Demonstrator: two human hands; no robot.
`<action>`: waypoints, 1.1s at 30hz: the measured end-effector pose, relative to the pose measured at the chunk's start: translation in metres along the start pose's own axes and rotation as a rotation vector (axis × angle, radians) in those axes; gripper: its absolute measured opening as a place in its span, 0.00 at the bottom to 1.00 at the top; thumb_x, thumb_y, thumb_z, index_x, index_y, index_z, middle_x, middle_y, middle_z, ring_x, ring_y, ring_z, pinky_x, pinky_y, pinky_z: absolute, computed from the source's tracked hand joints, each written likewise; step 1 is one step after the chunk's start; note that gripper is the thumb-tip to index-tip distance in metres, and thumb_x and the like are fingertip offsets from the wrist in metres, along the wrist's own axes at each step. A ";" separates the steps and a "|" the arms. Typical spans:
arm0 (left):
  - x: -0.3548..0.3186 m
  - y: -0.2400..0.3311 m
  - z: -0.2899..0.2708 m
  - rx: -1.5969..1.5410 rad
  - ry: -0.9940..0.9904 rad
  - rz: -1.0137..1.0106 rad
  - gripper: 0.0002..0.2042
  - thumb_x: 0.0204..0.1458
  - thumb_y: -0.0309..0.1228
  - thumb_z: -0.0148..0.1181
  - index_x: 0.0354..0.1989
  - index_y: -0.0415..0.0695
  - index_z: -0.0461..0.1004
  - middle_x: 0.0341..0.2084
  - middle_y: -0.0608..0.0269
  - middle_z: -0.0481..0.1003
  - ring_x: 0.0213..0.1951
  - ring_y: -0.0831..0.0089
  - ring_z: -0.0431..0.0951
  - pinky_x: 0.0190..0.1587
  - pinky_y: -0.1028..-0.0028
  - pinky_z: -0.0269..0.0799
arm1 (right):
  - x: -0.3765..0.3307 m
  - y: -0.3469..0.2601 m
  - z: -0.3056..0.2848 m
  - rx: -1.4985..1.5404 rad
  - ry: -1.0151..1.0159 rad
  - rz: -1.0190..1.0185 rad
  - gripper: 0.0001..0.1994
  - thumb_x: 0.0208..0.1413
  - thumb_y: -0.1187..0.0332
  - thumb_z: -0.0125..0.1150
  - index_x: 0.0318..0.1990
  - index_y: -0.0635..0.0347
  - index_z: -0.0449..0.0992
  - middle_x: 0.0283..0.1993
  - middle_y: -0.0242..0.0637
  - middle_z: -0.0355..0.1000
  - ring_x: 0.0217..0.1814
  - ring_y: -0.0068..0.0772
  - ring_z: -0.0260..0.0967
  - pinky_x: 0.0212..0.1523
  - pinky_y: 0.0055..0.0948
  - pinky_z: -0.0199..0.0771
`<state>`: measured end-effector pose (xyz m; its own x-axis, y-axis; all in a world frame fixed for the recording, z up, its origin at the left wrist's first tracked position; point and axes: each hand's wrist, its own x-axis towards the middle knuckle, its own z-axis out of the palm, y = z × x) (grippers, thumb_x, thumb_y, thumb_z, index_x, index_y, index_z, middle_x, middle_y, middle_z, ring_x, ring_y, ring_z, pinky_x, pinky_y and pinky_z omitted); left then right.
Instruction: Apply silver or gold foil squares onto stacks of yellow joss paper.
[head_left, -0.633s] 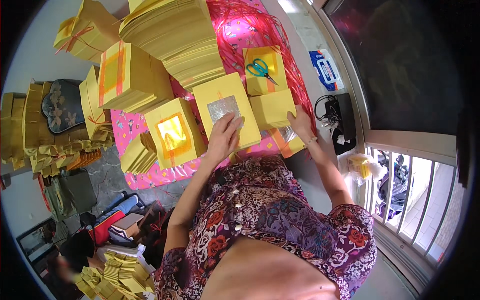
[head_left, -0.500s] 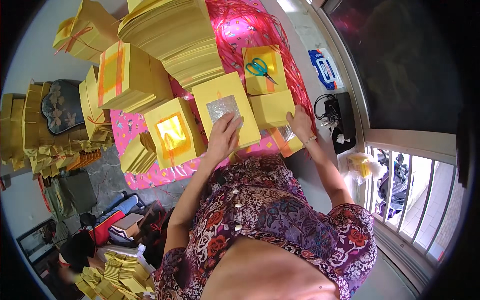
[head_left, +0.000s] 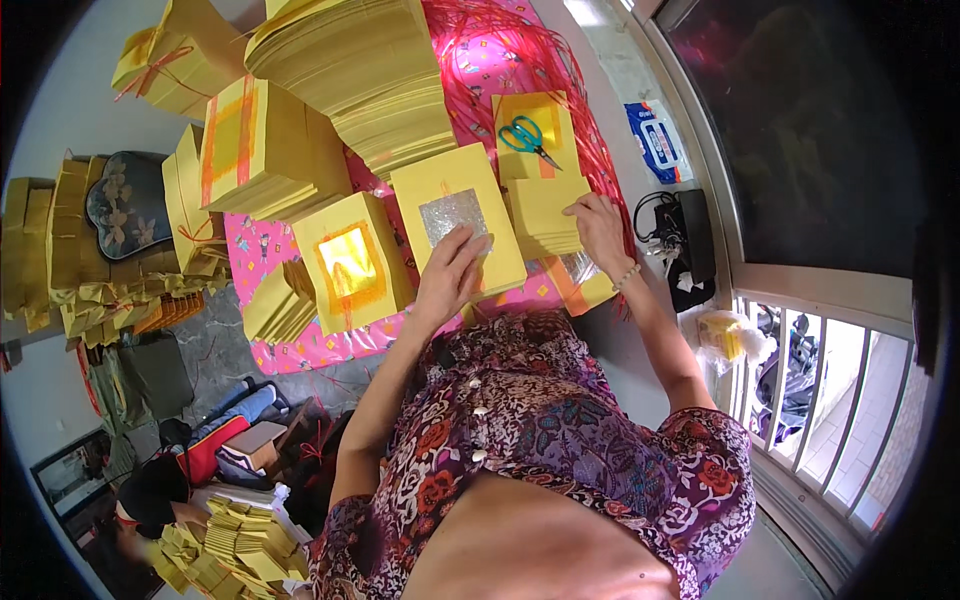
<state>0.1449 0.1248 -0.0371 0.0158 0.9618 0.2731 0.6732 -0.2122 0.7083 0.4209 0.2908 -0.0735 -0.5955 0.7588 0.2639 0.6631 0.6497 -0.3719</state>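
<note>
My left hand (head_left: 452, 275) lies with outstretched fingers on a stack of yellow paper sheets (head_left: 505, 255), over the lower part of a silver foil square (head_left: 447, 212) on its top sheet. To the right, the bent fingers of my right hand (head_left: 603, 237) grip the right edge of folded yellow papers (head_left: 545, 208), piled in a small stack. The thumb is partly hidden. Under that pile, toward me, a yellow sheet with foil and an orange band (head_left: 583, 285) sticks out. Teal-handled scissors (head_left: 527, 140) rest on a gold-foil paper (head_left: 560, 110) just beyond.
A pink patterned cloth (head_left: 275, 340) covers the table. Tall yellow paper stacks (head_left: 385, 95) rise at the back, and another gold-foil stack (head_left: 375, 285) stands left. Red strings (head_left: 555, 50) spread along the right. A wipes pack (head_left: 655, 145) and barred window (head_left: 800, 400) are further right.
My right hand has shifted slightly up and inward, its fingers now over the right edge of the folded papers. My left hand stays on the foil-topped stack. The view has shifted slightly.
</note>
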 end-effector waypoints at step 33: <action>-0.042 0.012 -0.025 0.194 -0.005 -0.042 0.22 0.46 0.36 0.72 0.50 0.48 0.74 0.50 0.54 0.69 0.54 0.53 0.66 0.55 0.57 0.63 | 0.147 -0.075 0.037 0.269 -0.111 -0.270 0.28 0.58 0.58 0.63 0.61 0.62 0.65 0.60 0.49 0.64 0.62 0.52 0.62 0.61 0.46 0.64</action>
<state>0.1339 0.0774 -0.0238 -0.0121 0.9701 0.2426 0.8033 -0.1350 0.5800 0.2664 0.3518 -0.0400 -0.7875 0.5431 0.2915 0.3420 0.7784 -0.5264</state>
